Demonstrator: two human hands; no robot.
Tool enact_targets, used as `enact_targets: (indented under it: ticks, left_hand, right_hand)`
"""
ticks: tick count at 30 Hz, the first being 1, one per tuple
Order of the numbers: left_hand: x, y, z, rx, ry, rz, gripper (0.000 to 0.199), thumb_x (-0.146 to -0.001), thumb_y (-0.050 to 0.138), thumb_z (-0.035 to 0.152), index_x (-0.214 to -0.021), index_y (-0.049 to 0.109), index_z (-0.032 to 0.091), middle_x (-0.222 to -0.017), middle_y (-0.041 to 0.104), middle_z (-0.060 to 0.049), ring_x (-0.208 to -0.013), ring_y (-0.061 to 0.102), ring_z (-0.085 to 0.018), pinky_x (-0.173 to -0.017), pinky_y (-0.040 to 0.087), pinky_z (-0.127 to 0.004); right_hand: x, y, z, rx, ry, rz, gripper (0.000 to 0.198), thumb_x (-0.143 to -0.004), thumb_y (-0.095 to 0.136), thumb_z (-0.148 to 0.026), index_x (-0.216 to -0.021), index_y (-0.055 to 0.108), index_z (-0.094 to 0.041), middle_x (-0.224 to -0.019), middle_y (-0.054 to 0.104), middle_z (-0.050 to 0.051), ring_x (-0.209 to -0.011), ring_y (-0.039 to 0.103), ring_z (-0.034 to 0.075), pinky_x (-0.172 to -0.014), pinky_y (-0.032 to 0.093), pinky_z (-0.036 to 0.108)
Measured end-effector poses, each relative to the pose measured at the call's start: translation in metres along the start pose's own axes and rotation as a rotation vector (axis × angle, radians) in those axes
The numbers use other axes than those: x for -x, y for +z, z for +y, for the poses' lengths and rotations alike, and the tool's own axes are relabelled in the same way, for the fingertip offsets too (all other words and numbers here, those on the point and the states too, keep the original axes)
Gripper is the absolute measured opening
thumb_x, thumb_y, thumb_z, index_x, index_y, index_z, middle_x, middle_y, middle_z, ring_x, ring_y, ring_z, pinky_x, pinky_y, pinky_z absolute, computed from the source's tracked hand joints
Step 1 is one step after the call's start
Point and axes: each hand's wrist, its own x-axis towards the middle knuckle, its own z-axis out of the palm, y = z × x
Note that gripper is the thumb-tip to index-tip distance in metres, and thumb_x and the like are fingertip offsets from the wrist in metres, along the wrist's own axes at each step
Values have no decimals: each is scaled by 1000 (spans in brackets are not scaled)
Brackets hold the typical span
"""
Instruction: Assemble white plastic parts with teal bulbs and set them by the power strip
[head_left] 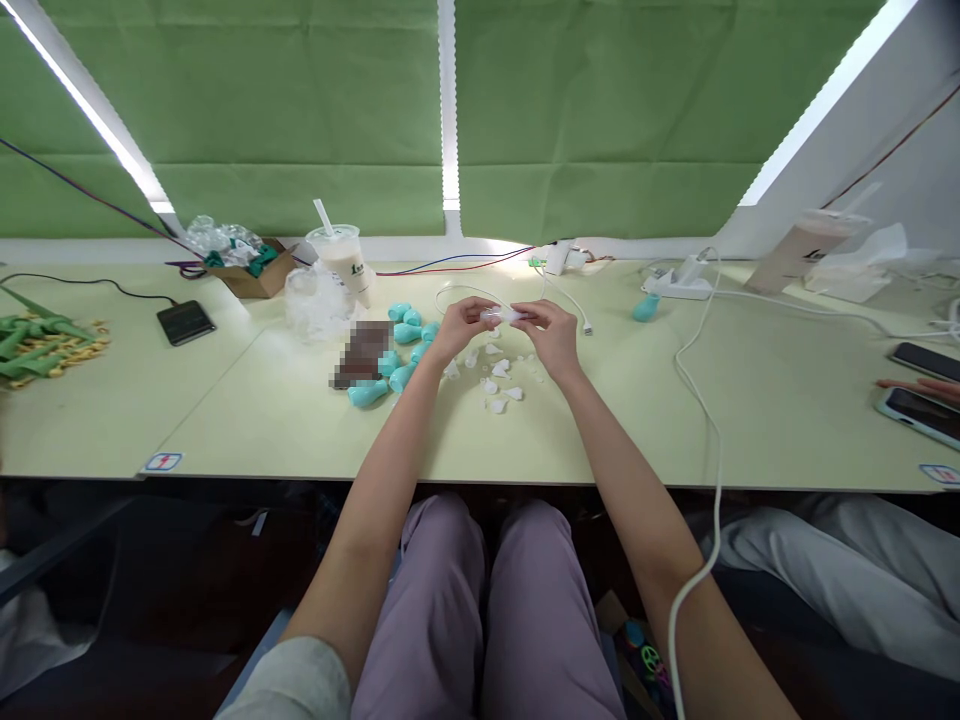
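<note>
My left hand (461,326) and my right hand (550,332) meet above the table, fingers pinched on a small white plastic piece (501,314) between them. Its exact kind is too small to tell. Beneath my hands lie several loose white plastic pieces (500,370), some cone-shaped. Left of them, beside my left forearm, is a cluster of glossy turquoise bulb-shaped pieces (369,393). One more turquoise piece (645,307) stands apart at the right, near a power strip.
A white cable (697,390) runs over the table edge across my right arm. A drink cup (341,262), a plastic bag (319,305) and a cardboard box (259,275) stand back left. A black device (186,322) lies farther left. Another person's hand (926,388) rests by phones at right.
</note>
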Motion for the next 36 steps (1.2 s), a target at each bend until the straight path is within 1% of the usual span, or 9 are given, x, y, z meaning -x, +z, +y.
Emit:
enact_targets:
  ticks: [6, 10, 12, 16, 19, 22, 26, 31, 36]
  left_hand:
    - [0, 3, -1, -27, -11, -10, 44, -56, 82, 36, -88, 66, 11, -79, 68, -4, -69, 61, -13, -72, 51, -31]
    - [2, 8, -1, -43, -16, 10, 44, -54, 83, 35, -88, 69, 10, -78, 69, -5, -68, 61, -13, -70, 50, -31]
    - [3, 10, -2, -72, -14, 31, 44, -55, 82, 35, -90, 72, 10, -77, 69, -5, -67, 60, -13, -69, 50, -30]
    - [7, 15, -5, -144, -16, 63, 43, -59, 80, 35, -92, 74, 9, -70, 68, -3, -63, 56, -12, -64, 46, -27]
    - [9, 18, -4, -137, -18, 72, 44, -59, 79, 35, -94, 74, 9, -71, 68, -3, -64, 56, -12, -64, 44, -26]
    - [11, 22, -2, -79, -5, 73, 46, -59, 79, 36, -95, 74, 9, -73, 68, -4, -67, 56, -12, -66, 45, -27]
    - [12, 26, 0, -16, 14, 77, 45, -59, 80, 37, -95, 74, 10, -75, 68, -3, -68, 56, -12, -68, 46, -27]
    - [10, 26, 0, -11, -3, 104, 47, -57, 81, 37, -96, 74, 11, -72, 67, -2, -66, 55, -11, -67, 46, -27]
    - [10, 25, 4, -37, -34, 102, 45, -55, 82, 35, -93, 75, 12, -70, 67, -1, -65, 56, -11, -66, 46, -27]
  right_hand:
    - [0, 0, 1, 33, 32, 39, 11, -71, 70, -22, -81, 75, -23, -83, 70, 2, -76, 65, 17, -71, 56, 32]
    - [1, -1, 5, 56, 75, 64, 9, -68, 72, -24, -76, 75, -22, -75, 71, 2, -70, 65, 17, -69, 55, 32]
    - [1, -2, 7, 20, 121, 66, 9, -67, 73, -25, -74, 76, -21, -73, 71, 2, -68, 66, 17, -69, 56, 33]
    - [2, -4, 8, -92, 267, 53, 13, -61, 75, -26, -73, 76, -19, -67, 71, 2, -65, 67, 19, -67, 56, 34]
    - [2, -5, 4, -136, 345, 43, 16, -58, 76, -25, -72, 75, -18, -61, 69, 1, -63, 67, 19, -66, 56, 33]
    - [2, -6, -1, -174, 360, 47, 17, -57, 76, -25, -72, 75, -17, -60, 69, 2, -62, 67, 19, -64, 56, 32]
    - [1, -7, -5, -210, 359, 62, 19, -57, 77, -29, -72, 73, -18, -66, 71, 3, -60, 66, 18, -59, 55, 31]
    - [-1, -8, -4, -236, 382, 72, 26, -56, 80, -36, -74, 73, -18, -71, 72, 4, -54, 65, 16, -55, 54, 30]
    - [-3, -9, 1, -231, 369, 17, 31, -54, 81, -41, -73, 73, -18, -70, 71, 3, -51, 63, 15, -55, 54, 31]
